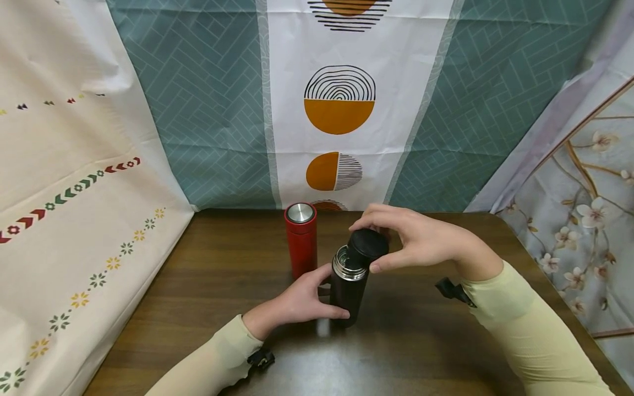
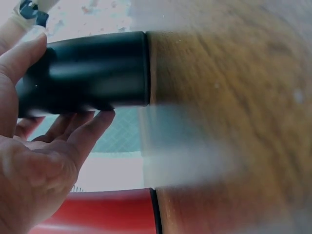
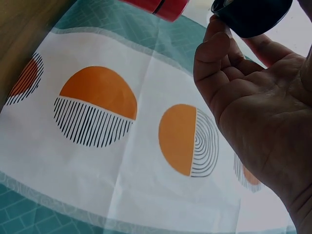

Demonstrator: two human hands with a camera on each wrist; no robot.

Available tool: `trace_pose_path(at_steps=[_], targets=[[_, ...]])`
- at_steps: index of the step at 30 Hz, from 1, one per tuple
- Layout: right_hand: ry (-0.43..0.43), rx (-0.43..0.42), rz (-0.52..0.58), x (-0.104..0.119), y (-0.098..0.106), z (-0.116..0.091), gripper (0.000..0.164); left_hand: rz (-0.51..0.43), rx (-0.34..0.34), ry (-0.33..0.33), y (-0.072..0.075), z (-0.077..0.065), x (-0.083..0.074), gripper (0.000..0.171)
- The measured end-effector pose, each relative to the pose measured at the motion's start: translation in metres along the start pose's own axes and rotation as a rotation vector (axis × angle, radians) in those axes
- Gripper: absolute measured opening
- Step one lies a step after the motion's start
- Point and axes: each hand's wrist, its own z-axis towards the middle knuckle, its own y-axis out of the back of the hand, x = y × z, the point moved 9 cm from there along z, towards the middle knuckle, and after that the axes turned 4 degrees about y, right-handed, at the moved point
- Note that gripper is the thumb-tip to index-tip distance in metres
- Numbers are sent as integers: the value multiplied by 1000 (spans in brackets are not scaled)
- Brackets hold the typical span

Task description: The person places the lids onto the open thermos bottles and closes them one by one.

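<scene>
A black thermos bottle [image 1: 348, 300] stands upright on the table, its steel threaded mouth uncovered in the head view. My left hand [image 1: 302, 300] grips its body, thumb on the near side and fingers behind. Above the mouth's right side, my right hand [image 1: 413, 236] holds the black lid [image 1: 367, 246] between thumb and fingers; the lid is tilted, and whether it touches the rim I cannot tell. In the right wrist view the lid [image 3: 251, 17] shows between the fingers. Just behind and left of the black bottle stands a red thermos [image 1: 302, 242] with its steel-topped lid on.
The brown wooden table [image 1: 208, 264] extends around the bottles. A patterned green and white cloth [image 1: 213, 110] hangs at its back edge. Cream cloth [image 1: 74, 231] borders the left side and floral cloth [image 1: 584, 236] the right. Black straps [image 1: 260, 358] sit near both wrists.
</scene>
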Motion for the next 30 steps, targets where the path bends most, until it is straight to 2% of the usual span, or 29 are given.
trace_pose_path(at_steps=[9,30], targets=[[10,28,17,7,-4,10,60,-4,2,2,0,-1,0,80],[28,76,-54,19,-11,23,59,-20,0,8,0,-2,1,77]])
